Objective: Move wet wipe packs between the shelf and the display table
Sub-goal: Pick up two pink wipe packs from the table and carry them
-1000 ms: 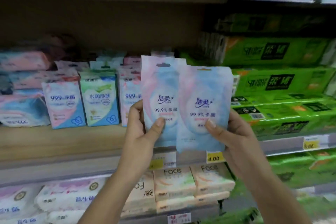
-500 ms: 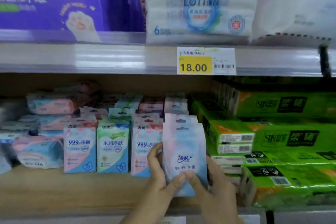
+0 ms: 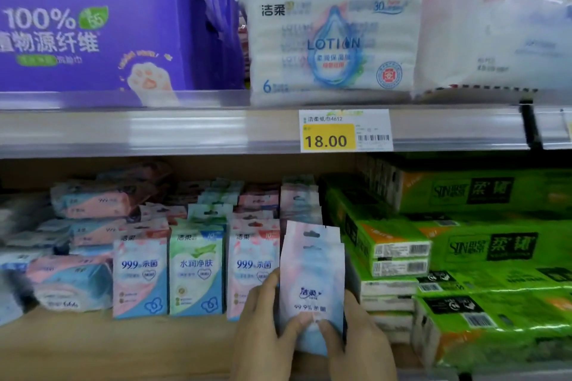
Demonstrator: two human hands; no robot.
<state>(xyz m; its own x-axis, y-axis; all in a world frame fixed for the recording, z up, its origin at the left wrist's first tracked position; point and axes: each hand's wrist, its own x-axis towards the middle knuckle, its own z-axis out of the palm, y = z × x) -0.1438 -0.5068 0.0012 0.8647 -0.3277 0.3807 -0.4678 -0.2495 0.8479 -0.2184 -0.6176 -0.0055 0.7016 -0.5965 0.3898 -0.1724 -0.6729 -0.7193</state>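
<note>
Two wet wipe packs [image 3: 312, 275] stand upright, one close behind the other, the rear one showing a little higher. They are flat soft pouches in pale pink and light blue, each with a dark hang slot near the top edge. The front one carries a small dark logo and "99.9%" print low on its face.

The left hand [image 3: 263, 328] grips the pair from the left and the right hand [image 3: 362, 340] from the right. Both thumbs press on the lower front and the fingers curl behind. The hands hide the packs' bottom edge, so contact with the wooden shelf [image 3: 123, 346] cannot be told.

The pair sits at the near edge of that shelf, just right of a row of standing packs [image 3: 196, 269] and just left of the stacked green tissue packs [image 3: 483, 257]. Above, a price tag [image 3: 345, 130] reads 18.00.
</note>
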